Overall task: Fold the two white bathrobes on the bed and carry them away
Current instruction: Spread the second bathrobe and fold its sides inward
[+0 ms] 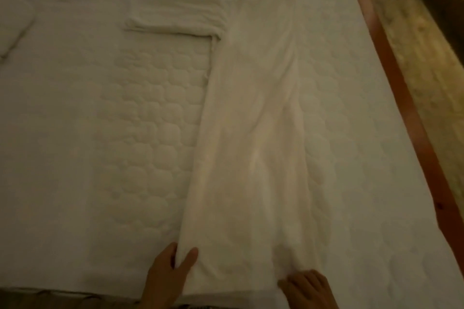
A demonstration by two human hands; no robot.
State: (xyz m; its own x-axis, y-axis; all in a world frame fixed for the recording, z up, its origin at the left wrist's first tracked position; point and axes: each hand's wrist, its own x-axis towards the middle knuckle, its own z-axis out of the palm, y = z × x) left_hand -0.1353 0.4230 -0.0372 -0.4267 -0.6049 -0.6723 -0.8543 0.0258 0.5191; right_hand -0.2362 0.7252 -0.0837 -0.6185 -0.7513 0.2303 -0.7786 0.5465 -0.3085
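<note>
Bathrobe (253, 138) pinched at its near end on the bed (88, 133).
Left hand (167, 276) fingers (189, 257) clamp the near-left corner; right hand (310, 288) presses flat on the near-right corner. Long folded strip, one sleeve (173, 17) stretched left.

Bed (75, 133): broad quilted stretch left of the long folded bathrobe (251, 133) lies open, room for hands to pass. Narrower open strip on the robe's right, hemmed by the reddish bed frame (401, 98). Sleeve (173, 17) juts left from the robe's far end, crossing the upper middle. White folded item (12, 22) sits at the far left edge. Both near robe corners occupied: left hand (168, 273), right hand (308, 288).
</note>
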